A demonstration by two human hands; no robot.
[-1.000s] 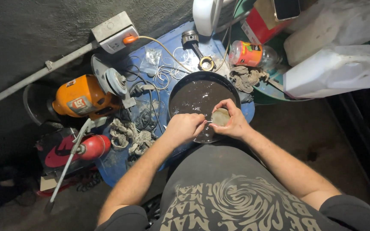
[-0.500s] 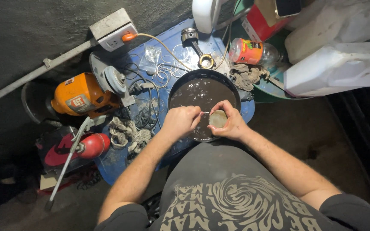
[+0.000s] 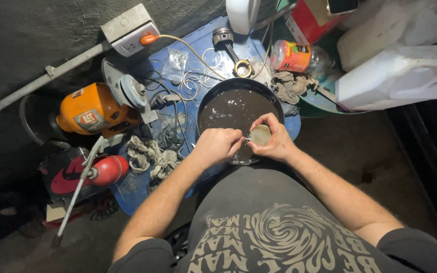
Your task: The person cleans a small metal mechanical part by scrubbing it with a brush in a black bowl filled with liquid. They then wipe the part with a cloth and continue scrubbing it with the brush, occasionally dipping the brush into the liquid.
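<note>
My right hand (image 3: pixel 277 142) grips a round tan piston (image 3: pixel 260 135) over the near edge of a black pan (image 3: pixel 213 97) filled with dark oily liquid. My left hand (image 3: pixel 215 145) is closed around a small thin metal tool whose tip (image 3: pixel 247 140) touches the piston's side. Both hands hover just above the liquid. Most of the tool is hidden in my fist.
The pan sits on a blue board (image 3: pixel 142 189). An orange bench grinder (image 3: pixel 93 110), rags (image 3: pixel 150 155), loose piston rings (image 3: pixel 195 81), a piston with connecting rod (image 3: pixel 229 48), a plastic bottle (image 3: pixel 299 58), white jugs (image 3: pixel 398 73) and a red-handled tool (image 3: pixel 108 170) surround it.
Both hands have stayed over the pan's near edge, working the tool tip along the piston with small shifts. The view has drifted slightly.
</note>
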